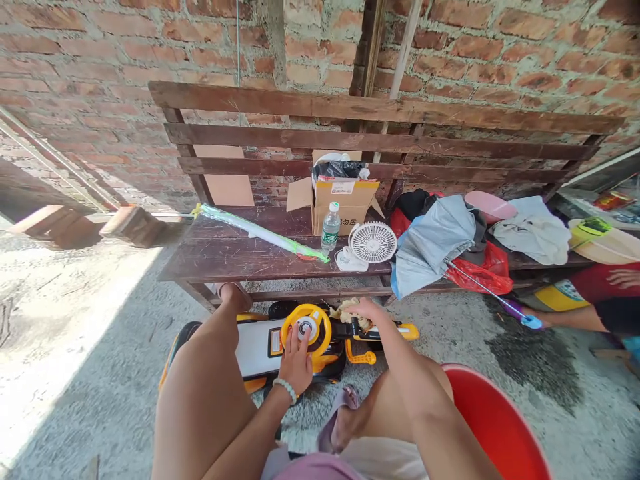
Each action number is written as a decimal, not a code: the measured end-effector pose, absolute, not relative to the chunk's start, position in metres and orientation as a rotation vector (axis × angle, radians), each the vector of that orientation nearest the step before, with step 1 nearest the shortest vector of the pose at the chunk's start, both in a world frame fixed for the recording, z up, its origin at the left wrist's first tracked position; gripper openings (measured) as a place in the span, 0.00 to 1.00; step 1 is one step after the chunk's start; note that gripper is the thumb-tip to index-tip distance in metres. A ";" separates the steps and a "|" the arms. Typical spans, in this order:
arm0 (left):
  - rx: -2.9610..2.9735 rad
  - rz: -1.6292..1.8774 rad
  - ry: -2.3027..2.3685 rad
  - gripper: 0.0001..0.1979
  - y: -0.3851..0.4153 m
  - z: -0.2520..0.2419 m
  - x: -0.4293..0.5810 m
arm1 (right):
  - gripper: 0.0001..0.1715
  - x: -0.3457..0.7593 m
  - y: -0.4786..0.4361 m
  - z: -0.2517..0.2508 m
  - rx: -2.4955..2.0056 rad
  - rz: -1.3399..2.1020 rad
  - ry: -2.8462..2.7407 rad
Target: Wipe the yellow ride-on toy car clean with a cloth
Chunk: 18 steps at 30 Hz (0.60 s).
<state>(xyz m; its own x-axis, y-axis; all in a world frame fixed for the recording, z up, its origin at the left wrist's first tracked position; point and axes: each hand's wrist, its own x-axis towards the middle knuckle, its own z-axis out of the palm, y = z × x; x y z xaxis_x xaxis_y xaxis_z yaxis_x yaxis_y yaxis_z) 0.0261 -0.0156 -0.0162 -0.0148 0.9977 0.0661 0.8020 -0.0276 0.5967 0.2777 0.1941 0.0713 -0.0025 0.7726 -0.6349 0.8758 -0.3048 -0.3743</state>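
Note:
A yellow, white and black ride-on toy car (255,347) stands on the floor between my knees. My left hand (297,365) rests on its yellow steering wheel (323,325), fingers stretched out over the hub, with a beaded bracelet at the wrist. My right hand (366,309) is closed on a crumpled beige cloth (345,315), against the car's right end near the black and yellow bar. Part of the cloth and the fingertips of that hand are hidden.
Behind the car, a wooden bench (225,250) carries a wrapped long item (260,230), water bottle (331,230), white fan (373,242), cardboard box (335,203) and grey umbrella (435,237). A red bucket (490,427) stands right. Another person's arm (570,317) reaches in from the right.

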 end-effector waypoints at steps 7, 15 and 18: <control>1.851 0.727 1.889 0.36 -0.019 -0.012 0.033 | 0.21 0.367 0.191 0.074 2.131 -0.766 1.662; 1.851 0.734 1.910 0.36 -0.022 -0.004 0.036 | 0.19 0.322 0.200 0.068 1.972 -0.890 1.683; 1.835 0.719 1.919 0.36 -0.022 -0.003 0.037 | 0.19 0.258 0.208 0.059 1.827 -1.107 1.794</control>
<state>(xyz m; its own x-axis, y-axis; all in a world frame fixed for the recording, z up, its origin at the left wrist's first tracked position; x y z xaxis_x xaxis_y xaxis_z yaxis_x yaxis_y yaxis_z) 0.0371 -0.0220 -0.0032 -0.0683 0.9952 0.0700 0.7960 0.0121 0.6052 0.2576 0.2080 0.0587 -0.1071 0.6802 -0.7252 0.9533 -0.1368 -0.2691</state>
